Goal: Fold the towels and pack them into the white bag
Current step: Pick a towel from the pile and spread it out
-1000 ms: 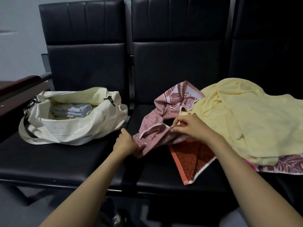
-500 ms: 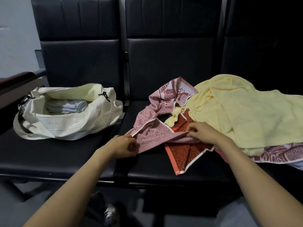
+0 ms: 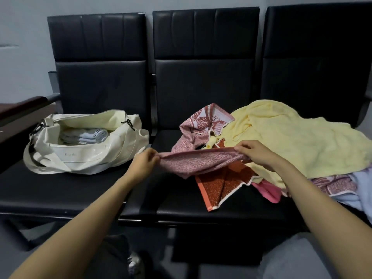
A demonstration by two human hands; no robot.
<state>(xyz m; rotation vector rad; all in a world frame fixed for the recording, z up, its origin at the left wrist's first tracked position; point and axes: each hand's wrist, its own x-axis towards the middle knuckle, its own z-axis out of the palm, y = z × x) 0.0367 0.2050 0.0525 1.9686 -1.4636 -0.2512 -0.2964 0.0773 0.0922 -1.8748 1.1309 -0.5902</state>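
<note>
Pink speckled terry towel stretches as a band between both hands above the middle black padded seat: the left hand pinches its left end with curled fingers and thumb, and the right hand grasps its right end. Its far part trails back onto a heap where a large pale yellow towel lies over an orange-red bordered towel. On the left seat, well apart, the glossy white duffel bag sits unzipped with folded pale grey towels inside.
</note>
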